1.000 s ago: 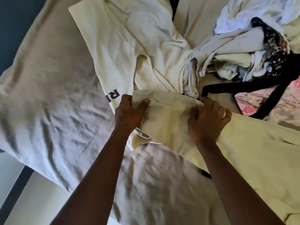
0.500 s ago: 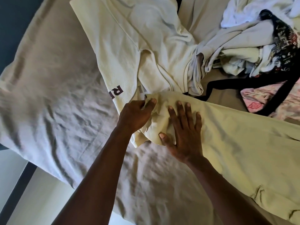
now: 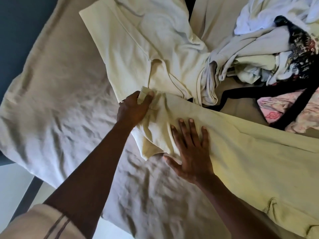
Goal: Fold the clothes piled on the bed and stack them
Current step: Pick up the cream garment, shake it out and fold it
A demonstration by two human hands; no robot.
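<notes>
Early in the task, w/ no folded stack in view. Left hand [image 3: 134,109] pinches a corner of the pale yellow garment [image 3: 250,152], which is spread on the bed [image 3: 60,109] from centre to near right. Right hand [image 3: 191,152] lies flat on it, fingers spread, holding nothing. Cream top [image 3: 138,49] just beyond & tangled pile [image 3: 276,49] far right are not yet folded.

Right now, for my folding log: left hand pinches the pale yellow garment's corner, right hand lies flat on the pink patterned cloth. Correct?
No: the head view shows the right hand flat on the pale yellow garment itself. The left hand does pinch its corner.
</notes>
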